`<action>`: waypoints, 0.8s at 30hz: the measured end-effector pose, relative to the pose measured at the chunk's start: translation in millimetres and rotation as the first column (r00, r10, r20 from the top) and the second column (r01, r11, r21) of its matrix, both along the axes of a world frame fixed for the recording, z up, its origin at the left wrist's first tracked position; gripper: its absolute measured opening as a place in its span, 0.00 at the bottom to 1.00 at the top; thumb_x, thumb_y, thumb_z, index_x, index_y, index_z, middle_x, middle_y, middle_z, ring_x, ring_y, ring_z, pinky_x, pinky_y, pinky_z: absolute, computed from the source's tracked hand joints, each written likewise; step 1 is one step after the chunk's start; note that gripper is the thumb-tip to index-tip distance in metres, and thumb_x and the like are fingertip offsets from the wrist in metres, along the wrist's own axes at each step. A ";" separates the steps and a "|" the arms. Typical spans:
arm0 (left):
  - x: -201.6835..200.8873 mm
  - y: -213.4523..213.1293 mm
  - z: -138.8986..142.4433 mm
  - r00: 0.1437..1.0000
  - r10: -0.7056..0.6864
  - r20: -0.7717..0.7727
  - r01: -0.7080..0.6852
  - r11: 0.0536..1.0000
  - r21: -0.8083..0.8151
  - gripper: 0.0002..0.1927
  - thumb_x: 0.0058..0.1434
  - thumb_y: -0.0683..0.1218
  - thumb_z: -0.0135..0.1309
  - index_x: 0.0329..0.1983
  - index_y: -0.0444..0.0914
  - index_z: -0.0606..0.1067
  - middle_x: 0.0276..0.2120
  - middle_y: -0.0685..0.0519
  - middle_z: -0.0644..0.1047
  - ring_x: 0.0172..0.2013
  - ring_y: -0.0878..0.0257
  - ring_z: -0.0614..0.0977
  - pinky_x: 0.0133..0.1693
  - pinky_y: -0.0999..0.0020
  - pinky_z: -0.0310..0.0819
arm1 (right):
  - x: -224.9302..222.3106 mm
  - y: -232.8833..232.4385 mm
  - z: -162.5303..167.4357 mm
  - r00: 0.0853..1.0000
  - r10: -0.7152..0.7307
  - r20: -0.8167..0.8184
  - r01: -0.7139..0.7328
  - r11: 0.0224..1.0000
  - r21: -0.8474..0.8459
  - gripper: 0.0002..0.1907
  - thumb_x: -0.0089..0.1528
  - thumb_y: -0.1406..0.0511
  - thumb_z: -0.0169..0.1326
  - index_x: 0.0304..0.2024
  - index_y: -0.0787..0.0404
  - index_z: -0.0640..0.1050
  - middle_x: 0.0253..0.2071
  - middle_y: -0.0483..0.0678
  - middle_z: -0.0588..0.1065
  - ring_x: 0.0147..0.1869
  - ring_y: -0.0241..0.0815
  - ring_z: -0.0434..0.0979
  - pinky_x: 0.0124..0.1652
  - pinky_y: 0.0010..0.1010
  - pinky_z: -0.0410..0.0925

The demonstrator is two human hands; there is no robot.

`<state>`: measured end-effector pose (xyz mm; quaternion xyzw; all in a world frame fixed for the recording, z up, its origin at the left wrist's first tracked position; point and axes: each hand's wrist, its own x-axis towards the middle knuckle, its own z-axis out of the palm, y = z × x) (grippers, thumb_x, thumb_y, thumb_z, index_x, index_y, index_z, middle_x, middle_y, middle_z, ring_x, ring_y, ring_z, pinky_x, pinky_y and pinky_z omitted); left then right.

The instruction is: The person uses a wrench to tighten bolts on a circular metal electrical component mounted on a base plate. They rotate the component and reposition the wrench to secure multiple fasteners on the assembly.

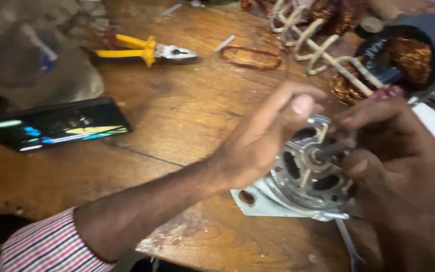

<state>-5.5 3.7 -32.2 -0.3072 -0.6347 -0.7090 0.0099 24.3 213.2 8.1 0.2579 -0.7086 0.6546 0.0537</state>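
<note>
Hands, left [263, 136] and right [388, 151], grip a round slotted metal motor housing [308, 181] on worn wood table [177, 111].

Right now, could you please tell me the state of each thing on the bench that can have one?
Motor: lying on the table, shaft end up, gripped by both hands.
Left hand: on the motor's rim.
Right hand: fingers at the shaft.
Pliers: lying unused, jaws shut.
Phone: flat, screen lit.
Stator: on its side, copper windings exposed.
Wire loop: lying loose.
</note>
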 end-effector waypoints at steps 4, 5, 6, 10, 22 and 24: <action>-0.8 -0.9 0.1 0.998 -0.056 -0.007 0.057 0.998 0.019 0.30 0.80 0.64 0.29 0.69 0.37 0.64 0.61 0.37 0.73 0.68 0.48 0.76 0.68 0.45 0.70 | -4.0 0.9 3.6 0.999 0.037 -0.039 -0.034 0.997 0.064 0.25 0.66 0.51 0.61 0.51 0.63 0.74 0.46 0.47 0.75 0.48 0.33 0.78 0.46 0.25 0.76; -0.7 -0.7 0.4 0.998 -0.059 -0.006 0.059 0.998 0.025 0.31 0.80 0.64 0.29 0.68 0.37 0.64 0.62 0.37 0.73 0.68 0.48 0.76 0.68 0.45 0.71 | -5.5 -0.5 5.1 0.999 0.041 -0.024 -0.040 0.998 0.053 0.25 0.65 0.50 0.61 0.51 0.63 0.74 0.47 0.47 0.76 0.49 0.33 0.79 0.46 0.26 0.77; -0.7 -1.2 1.1 0.998 -0.061 -0.006 0.061 0.998 0.031 0.31 0.80 0.64 0.29 0.68 0.37 0.65 0.62 0.36 0.73 0.68 0.48 0.76 0.68 0.46 0.71 | -4.2 -1.3 7.3 0.999 0.046 -0.009 -0.045 0.998 0.041 0.25 0.65 0.50 0.60 0.51 0.62 0.74 0.48 0.47 0.76 0.49 0.34 0.79 0.46 0.26 0.77; 1.0 -3.9 7.9 0.998 -0.058 0.008 0.058 0.998 -0.017 0.32 0.80 0.64 0.28 0.69 0.35 0.64 0.61 0.37 0.73 0.68 0.50 0.75 0.70 0.52 0.71 | -2.5 -5.2 12.3 0.999 0.049 -0.006 -0.049 0.998 0.046 0.26 0.66 0.50 0.60 0.53 0.63 0.74 0.50 0.47 0.76 0.54 0.35 0.78 0.58 0.31 0.74; 5.4 -7.6 23.4 0.999 -0.029 0.033 0.031 0.996 -0.081 0.33 0.78 0.64 0.27 0.67 0.33 0.64 0.58 0.39 0.75 0.66 0.53 0.75 0.68 0.57 0.69 | -1.9 -1.6 7.1 0.996 0.082 -0.039 -0.080 0.996 0.047 0.25 0.69 0.50 0.59 0.50 0.66 0.75 0.50 0.49 0.77 0.64 0.43 0.77 0.71 0.39 0.69; 5.3 -8.0 21.9 0.999 -0.031 0.033 0.034 0.996 -0.080 0.33 0.78 0.64 0.26 0.67 0.33 0.64 0.58 0.39 0.75 0.67 0.53 0.75 0.68 0.57 0.69 | -2.6 -2.3 7.0 0.995 0.086 -0.044 -0.084 0.995 0.046 0.24 0.69 0.51 0.59 0.50 0.66 0.75 0.50 0.50 0.77 0.64 0.43 0.77 0.69 0.38 0.69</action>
